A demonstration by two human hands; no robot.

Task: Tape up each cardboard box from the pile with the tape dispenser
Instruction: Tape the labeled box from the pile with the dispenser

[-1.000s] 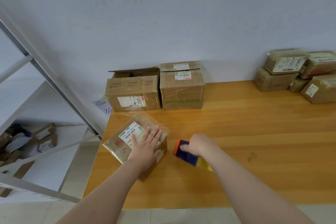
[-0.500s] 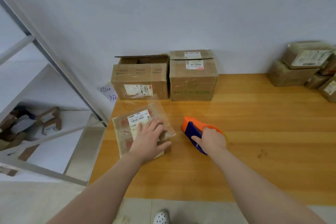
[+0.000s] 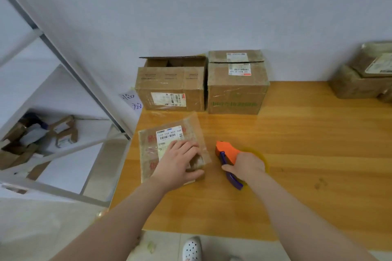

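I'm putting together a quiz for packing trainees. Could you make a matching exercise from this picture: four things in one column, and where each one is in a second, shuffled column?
Things:
1. small box
2. tape dispenser
3. open-topped box
4. white shoe

Places:
A. on the floor
B. against the wall
C. gripped by the right hand
D. under the left hand

Pairs: 1-D, 2-C, 3-B, 4-A

Grey metal shelving [image 3: 84, 86] left of the wooden table [image 3: 318, 154], handwritten paper note [image 3: 132, 101] between, white perforated shoe [image 3: 192, 249] below.
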